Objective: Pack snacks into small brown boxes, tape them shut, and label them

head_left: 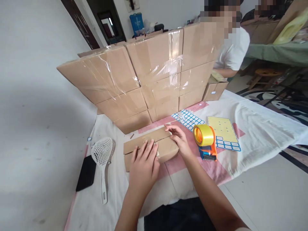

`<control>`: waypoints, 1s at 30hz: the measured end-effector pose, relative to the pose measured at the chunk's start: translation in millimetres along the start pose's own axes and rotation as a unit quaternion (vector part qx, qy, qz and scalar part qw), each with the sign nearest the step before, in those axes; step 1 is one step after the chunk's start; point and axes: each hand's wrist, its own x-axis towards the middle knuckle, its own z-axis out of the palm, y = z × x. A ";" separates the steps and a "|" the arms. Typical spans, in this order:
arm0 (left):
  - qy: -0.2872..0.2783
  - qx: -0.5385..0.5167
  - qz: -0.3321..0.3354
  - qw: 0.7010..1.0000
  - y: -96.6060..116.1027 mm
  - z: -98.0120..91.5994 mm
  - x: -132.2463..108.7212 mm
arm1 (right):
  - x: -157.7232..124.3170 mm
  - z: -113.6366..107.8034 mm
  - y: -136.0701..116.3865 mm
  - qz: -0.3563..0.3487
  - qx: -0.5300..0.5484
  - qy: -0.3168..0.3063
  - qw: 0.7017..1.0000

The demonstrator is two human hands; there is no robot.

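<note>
A small flat cardboard box [144, 141] lies on the cloth-covered table in front of me, its top flaps closed along a taped seam. My left hand [143, 165] rests flat on the near half of the box, fingers spread. At the box's right end, my right hand [179, 138] presses on the flap edge with fingers stretched out. An orange tape dispenser [206, 142] with a yellow roll stands just right of my right hand.
A wall of taped cardboard boxes [149, 73] stands behind the small box. Blue label sheets [189, 118] and a yellow sheet [222, 128] lie at right. A white slotted scoop [103, 160] and black phone [86, 173] lie at left. Another person [232, 51] sits behind the boxes.
</note>
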 end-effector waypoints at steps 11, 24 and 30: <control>0.047 0.102 0.053 0.992 -12.9 31.6 -12.5 | -0.9 1.7 5.1 -0.018 0.023 0.009 1.000; 0.075 0.149 0.094 0.981 -21.5 37.5 -11.2 | -1.6 3.6 1.7 -0.014 0.052 0.015 0.998; 0.111 0.122 0.050 0.985 -21.3 50.2 -16.3 | -3.1 3.3 1.6 -0.012 0.050 0.021 0.998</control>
